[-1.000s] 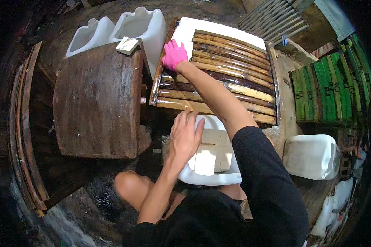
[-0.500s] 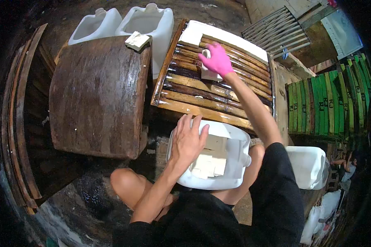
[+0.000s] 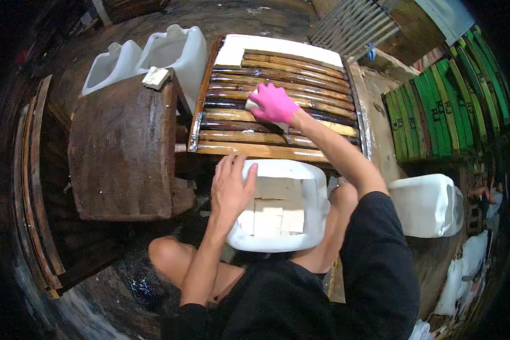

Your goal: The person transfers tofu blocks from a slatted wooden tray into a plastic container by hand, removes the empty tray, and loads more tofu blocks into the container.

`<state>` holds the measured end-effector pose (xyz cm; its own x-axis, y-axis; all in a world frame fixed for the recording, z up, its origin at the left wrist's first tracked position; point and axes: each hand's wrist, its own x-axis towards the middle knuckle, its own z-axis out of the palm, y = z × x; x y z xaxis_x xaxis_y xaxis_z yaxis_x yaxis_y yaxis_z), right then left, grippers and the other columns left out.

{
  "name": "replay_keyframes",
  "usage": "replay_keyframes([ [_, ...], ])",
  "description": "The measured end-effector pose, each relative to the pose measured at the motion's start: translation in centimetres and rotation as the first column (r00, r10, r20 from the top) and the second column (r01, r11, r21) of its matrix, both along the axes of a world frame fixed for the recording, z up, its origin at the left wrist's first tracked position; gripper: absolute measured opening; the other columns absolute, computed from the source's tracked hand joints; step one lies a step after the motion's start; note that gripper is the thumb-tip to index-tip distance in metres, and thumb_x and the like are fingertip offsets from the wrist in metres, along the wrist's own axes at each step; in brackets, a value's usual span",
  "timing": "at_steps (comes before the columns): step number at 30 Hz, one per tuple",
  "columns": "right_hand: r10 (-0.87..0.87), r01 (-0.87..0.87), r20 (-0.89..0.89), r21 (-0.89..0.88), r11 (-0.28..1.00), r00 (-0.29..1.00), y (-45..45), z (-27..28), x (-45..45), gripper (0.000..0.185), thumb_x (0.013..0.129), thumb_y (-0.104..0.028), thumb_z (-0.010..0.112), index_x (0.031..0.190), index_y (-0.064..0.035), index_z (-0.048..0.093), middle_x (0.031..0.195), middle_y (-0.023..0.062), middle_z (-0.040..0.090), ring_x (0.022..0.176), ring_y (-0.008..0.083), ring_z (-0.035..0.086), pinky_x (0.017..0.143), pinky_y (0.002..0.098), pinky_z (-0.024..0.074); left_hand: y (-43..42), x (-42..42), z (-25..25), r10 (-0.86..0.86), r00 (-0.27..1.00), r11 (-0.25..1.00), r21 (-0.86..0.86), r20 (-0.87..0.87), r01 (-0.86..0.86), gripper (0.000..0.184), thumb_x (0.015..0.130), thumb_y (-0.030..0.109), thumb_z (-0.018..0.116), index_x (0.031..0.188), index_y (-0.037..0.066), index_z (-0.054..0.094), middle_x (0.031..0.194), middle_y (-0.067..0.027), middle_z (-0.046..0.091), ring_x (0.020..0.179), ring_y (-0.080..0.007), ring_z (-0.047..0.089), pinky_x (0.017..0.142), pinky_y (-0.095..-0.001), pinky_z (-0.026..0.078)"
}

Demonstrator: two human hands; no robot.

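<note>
Fingers of the gloved right hand (image 3: 275, 105) curl round a white block (image 3: 252, 106) over the wet slatted rack (image 3: 226, 136), upper centre of frame; left hand (image 3: 230, 190), thumb spread, at rim of white tub (image 3: 277, 244), centre. Dark floor (image 3: 238, 17), top; green boards (image 3: 436, 113), right.

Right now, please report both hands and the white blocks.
Pink-gloved right hand: grip around white block, over brown bamboo slats. Bare left hand: on white plastic container rim. White rectangular blocks inside. No obstruction visible.
</note>
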<state>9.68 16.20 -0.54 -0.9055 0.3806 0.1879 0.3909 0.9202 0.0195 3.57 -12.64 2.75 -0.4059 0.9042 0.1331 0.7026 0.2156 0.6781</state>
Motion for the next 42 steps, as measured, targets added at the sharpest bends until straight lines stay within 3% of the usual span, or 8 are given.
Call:
replay_keyframes([
  [7,0.263,-0.289,-0.236,-0.085,0.953,0.935,-2.6,3.9,12.5,0.056,0.087,-0.039,0.063,0.137,-0.0149,0.057,0.146,0.0168,0.050,0.129,0.0426,0.050,0.107,0.0493,0.0414,3.4,-0.3,3.0,-0.140,0.987,0.990,-0.014,-0.082,0.139,0.059,0.094,0.039,0.065,0.136,0.000,0.053,0.131,-0.0241,0.058,0.120,-0.0386,0.056,0.103,-0.0477,0.045],
  [11,-0.595,0.588,-0.304,-0.125,0.799,0.744,0.8,-4.3,17.2,0.046,0.099,-0.028,0.049,0.139,-0.0052,0.053,0.151,0.0235,0.042,0.138,0.0469,0.039,0.113,0.0526,0.0356,12.3,1.0,3.1,-0.260,0.961,0.874,-0.446,-0.091,0.195,0.118,0.065,0.058,0.087,0.153,0.003,0.031,0.132,-0.0349,0.052,0.122,-0.0411,0.058,0.097,-0.0512,0.051],
  [15,-0.757,0.730,-0.051,-0.230,0.644,0.652,-2.2,-6.0,14.5,0.051,0.101,-0.027,0.041,0.145,-0.0012,0.044,0.153,0.0237,0.039,0.140,0.0495,0.035,0.109,0.0640,0.0340,19.3,2.0,-1.2,-0.383,0.921,0.762,-0.587,-0.070,0.272,0.158,0.042,0.067,0.092,0.159,0.005,0.007,0.141,-0.0426,0.040,0.130,-0.0528,0.048,0.110,-0.0501,0.043],
  [21,-0.934,-0.347,-0.242,-0.927,0.142,0.264,-1.4,-6.9,10.7,0.054,0.105,-0.038,0.033,0.142,-0.0012,0.047,0.142,0.0162,0.055,0.130,0.0282,0.054,0.108,0.0440,0.0406,21.5,1.2,-1.6,-0.357,0.921,0.759,-0.527,0.155,0.383,0.134,0.045,0.048,0.098,0.153,0.007,0.029,0.132,-0.0357,0.053,0.123,-0.0464,0.056,0.106,-0.0505,0.046],
  [31,-0.566,-0.554,-0.091,-0.379,-0.741,0.819,1.8,-0.8,16.0,0.057,0.100,-0.041,0.037,0.142,-0.0039,0.047,0.143,0.0179,0.054,0.131,0.0409,0.051,0.100,0.0752,0.0387,19.6,1.2,-0.8,-0.468,0.883,0.853,-0.244,0.034,0.461,0.117,0.051,0.044,0.097,0.145,0.001,0.041,0.131,-0.0280,0.057,0.125,-0.0407,0.054,0.108,-0.0469,0.043],
  [37,-0.655,-0.670,-0.156,-0.266,-0.693,0.740,0.6,1.4,16.8,0.072,0.100,-0.049,0.039,0.151,0.0009,0.036,0.148,0.0216,0.048,0.133,0.0422,0.049,0.105,0.0694,0.0388,18.7,2.4,0.2,-0.434,0.885,0.901,-0.095,-0.171,0.424,0.116,0.054,0.047,0.096,0.147,0.006,0.040,0.132,-0.0292,0.054,0.123,-0.0424,0.054,0.107,-0.0493,0.045],
  [41,-0.656,-0.609,-0.456,-0.793,-0.006,0.601,0.7,-1.0,17.2,0.058,0.096,-0.046,0.047,0.131,-0.0006,0.054,0.120,0.0160,0.067,0.115,0.0291,0.063,0.103,0.0446,0.0490,18.0,3.0,3.5,-0.422,0.874,0.905,-0.058,-0.242,0.421,0.098,0.063,0.029,0.092,0.147,0.019,0.042,0.122,-0.0226,0.057,0.116,-0.0401,0.058,0.097,-0.0478,0.051],
  [42,-0.741,-0.682,-0.361,-0.711,-0.174,0.566,0.2,-0.2,17.0,0.057,0.093,-0.045,0.048,0.129,-0.0014,0.055,0.114,0.0150,0.069,0.110,0.0286,0.066,0.104,0.0413,0.0482,17.7,3.1,4.4,-0.459,0.847,0.884,-0.047,-0.270,0.464,0.098,0.063,0.028,0.092,0.147,0.020,0.042,0.121,-0.0225,0.057,0.113,-0.0408,0.059,0.095,-0.0474,0.052],
])
